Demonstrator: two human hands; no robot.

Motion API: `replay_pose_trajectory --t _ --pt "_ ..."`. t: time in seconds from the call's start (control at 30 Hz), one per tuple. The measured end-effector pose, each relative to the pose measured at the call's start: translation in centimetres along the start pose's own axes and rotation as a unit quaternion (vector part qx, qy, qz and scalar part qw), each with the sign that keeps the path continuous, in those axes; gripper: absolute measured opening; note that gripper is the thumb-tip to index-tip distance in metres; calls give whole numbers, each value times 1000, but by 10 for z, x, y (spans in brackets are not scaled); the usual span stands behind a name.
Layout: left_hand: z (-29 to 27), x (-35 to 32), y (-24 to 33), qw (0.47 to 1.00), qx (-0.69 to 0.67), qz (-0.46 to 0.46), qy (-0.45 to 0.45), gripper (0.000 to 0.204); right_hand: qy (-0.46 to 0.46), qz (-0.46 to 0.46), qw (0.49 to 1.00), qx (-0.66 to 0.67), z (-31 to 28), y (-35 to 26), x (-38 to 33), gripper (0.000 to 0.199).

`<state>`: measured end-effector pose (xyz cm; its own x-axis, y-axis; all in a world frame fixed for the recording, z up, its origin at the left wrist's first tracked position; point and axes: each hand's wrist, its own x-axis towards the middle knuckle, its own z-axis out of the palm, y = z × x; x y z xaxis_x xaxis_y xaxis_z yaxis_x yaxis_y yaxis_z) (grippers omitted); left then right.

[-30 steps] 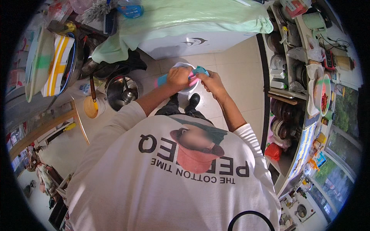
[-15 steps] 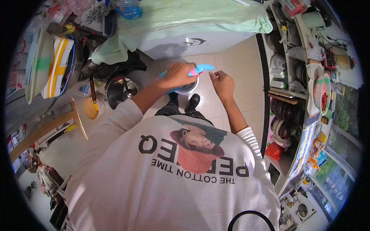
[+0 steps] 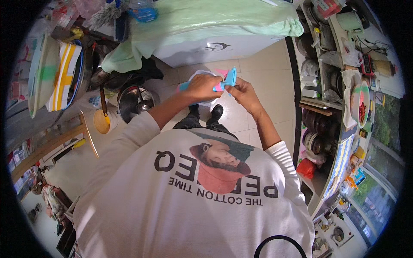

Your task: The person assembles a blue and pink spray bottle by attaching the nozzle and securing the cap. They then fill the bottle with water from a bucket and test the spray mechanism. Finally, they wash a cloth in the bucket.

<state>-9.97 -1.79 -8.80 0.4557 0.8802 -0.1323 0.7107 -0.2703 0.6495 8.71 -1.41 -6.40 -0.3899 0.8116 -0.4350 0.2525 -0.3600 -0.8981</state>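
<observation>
My left hand [image 3: 202,87] is closed around a blue plastic tool [image 3: 231,78] with a pink part, in front of my chest. One blue end [image 3: 184,86] sticks out on the hand's left side. My right hand [image 3: 243,93] pinches the tool's other end with its fingertips. A white bowl [image 3: 198,75] shows just behind and under my left hand, mostly hidden by it. My black shoes [image 3: 216,112] stand on the tiled floor below.
A white appliance draped with a pale green cloth [image 3: 206,21] stands straight ahead. A steel pot [image 3: 134,102] and a yellow ladle [image 3: 102,121] sit on the floor to the left. Shelves [image 3: 320,86] with dishes and jars run along the right.
My hands were together over the bowl, then the right hand drew away; now it is back, pinching the blue tool's end. Both hands have shifted slightly.
</observation>
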Motion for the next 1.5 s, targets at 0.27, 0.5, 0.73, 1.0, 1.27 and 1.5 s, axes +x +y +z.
replay_pose_trajectory --t 0.27,0.5,0.73,1.0,1.27,1.5 --pt "-8 -1 -18 968 -204 30 -144 35 -42 -196 905 -375 -20 -9 -4 25" --pt "0 0 -10 999 22 15 31 36 47 144 984 93 -15 12 -3 41" --pt "12 3 -2 984 140 39 101 28 104 176 976 76 16 -20 -1 46" --pt "-4 5 -1 999 33 11 -7 35 42 -152 983 -99 -7 31 -7 27" --pt "-1 9 -29 995 -88 4 -40 38 204 -94 847 -483 -5 12 -5 44" --pt "7 -1 8 988 123 -16 97 24 70 202 944 252 4 -9 -10 53"
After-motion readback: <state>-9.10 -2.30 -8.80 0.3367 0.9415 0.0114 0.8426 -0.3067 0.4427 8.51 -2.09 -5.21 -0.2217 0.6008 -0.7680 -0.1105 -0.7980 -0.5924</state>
